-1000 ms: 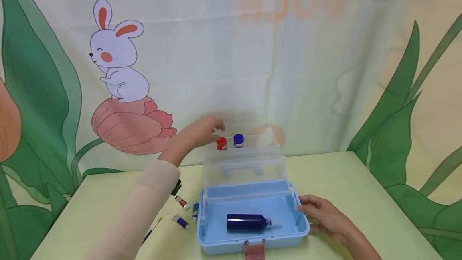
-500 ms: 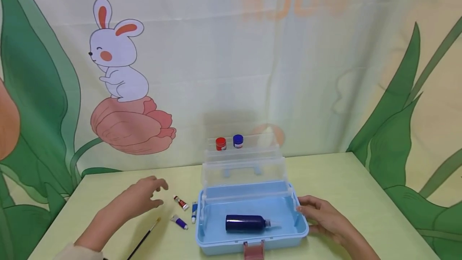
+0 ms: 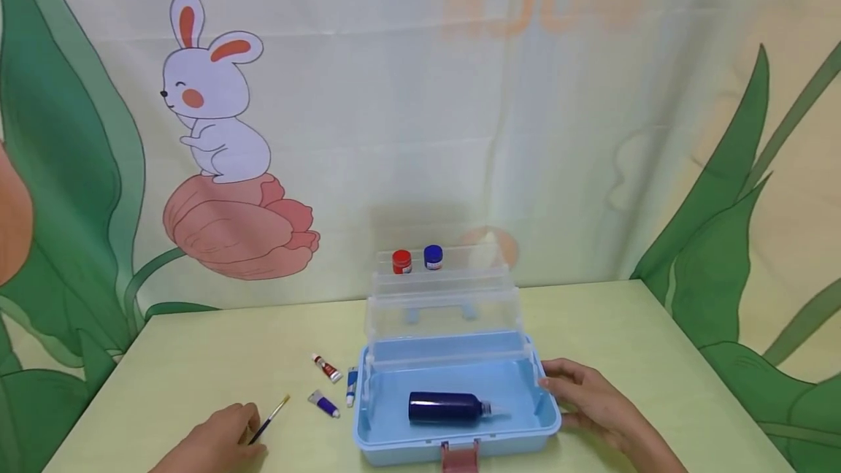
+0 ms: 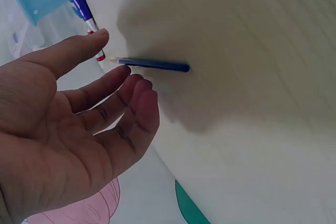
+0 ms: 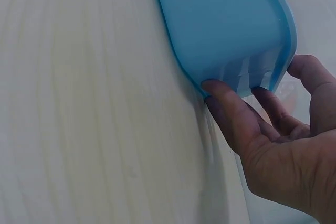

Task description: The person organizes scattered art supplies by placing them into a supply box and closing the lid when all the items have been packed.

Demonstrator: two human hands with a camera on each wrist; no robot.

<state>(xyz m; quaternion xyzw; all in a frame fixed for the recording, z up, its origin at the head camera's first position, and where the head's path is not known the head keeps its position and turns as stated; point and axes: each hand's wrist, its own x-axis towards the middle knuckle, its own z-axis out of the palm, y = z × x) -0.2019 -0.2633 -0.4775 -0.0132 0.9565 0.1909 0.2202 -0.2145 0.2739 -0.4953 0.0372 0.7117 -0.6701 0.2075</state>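
Note:
My left hand (image 3: 220, 440) is low over the table around the handle end of a slim paintbrush (image 3: 271, 418). In the left wrist view its fingers are loosely bent, and the paintbrush (image 4: 157, 65) lies on the table beyond the fingertips. On the other side, my right hand (image 3: 594, 400) holds the right end of a light-blue plastic box (image 3: 394, 451), thumb at the rim and fingers against the end wall (image 5: 236, 74). Inside the box lies a dark blue bottle (image 3: 443, 407) with a clear nozzle.
The box's clear lid and trays (image 3: 443, 305) stand raised behind it, bearing a red jar (image 3: 402, 262) and a blue jar (image 3: 433, 258). Left of the box lie a red paint tube (image 3: 326, 368), a blue tube (image 3: 351, 387) and a purple tube (image 3: 324, 404). A printed curtain (image 3: 368, 130) hangs behind.
My left hand has come away from the red jar at the raised trays, moving down and left to the paintbrush. The right hand stays on the box.

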